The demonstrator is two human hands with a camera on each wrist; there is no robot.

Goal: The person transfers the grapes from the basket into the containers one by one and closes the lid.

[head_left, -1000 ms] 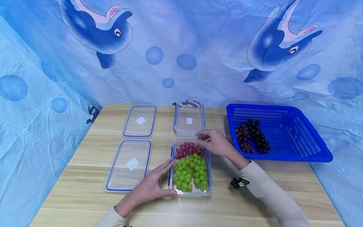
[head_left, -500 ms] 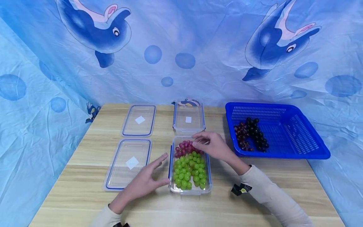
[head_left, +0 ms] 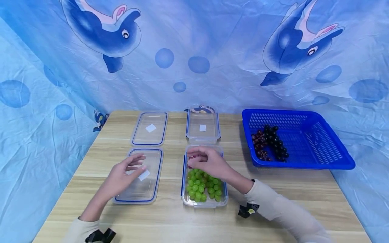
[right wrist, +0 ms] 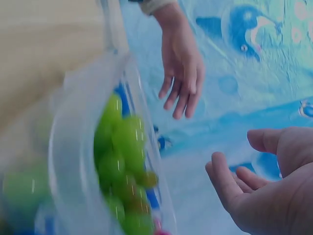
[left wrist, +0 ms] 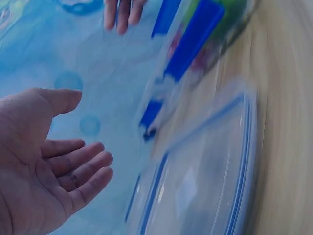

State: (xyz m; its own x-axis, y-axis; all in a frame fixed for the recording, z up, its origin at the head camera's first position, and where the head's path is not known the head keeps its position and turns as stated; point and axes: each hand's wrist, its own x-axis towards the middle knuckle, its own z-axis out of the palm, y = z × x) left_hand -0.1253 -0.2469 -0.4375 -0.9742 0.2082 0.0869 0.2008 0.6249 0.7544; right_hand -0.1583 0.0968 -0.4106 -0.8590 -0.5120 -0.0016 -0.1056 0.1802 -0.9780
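My left hand hovers above the near clear lid with relaxed, slightly bent fingers and nothing in it. The left wrist view shows its empty palm beside that blue-sealed lid. My right hand is over the far half of a clear food container, fingers loosely bent. In the right wrist view, nothing lies between the thumb and fingers of this hand. Green grapes fill the container's near part. Red grapes at its far end are mostly hidden by the right hand.
Behind the filled container stands a second clear container. Another lid lies at the back left. A blue basket on the right holds black grapes and dark red grapes. A dolphin-printed sheet hangs behind the table.
My left hand has left the container's left side and moved left over the near lid. My right hand has shifted left and nearer, covering most of the red grapes.
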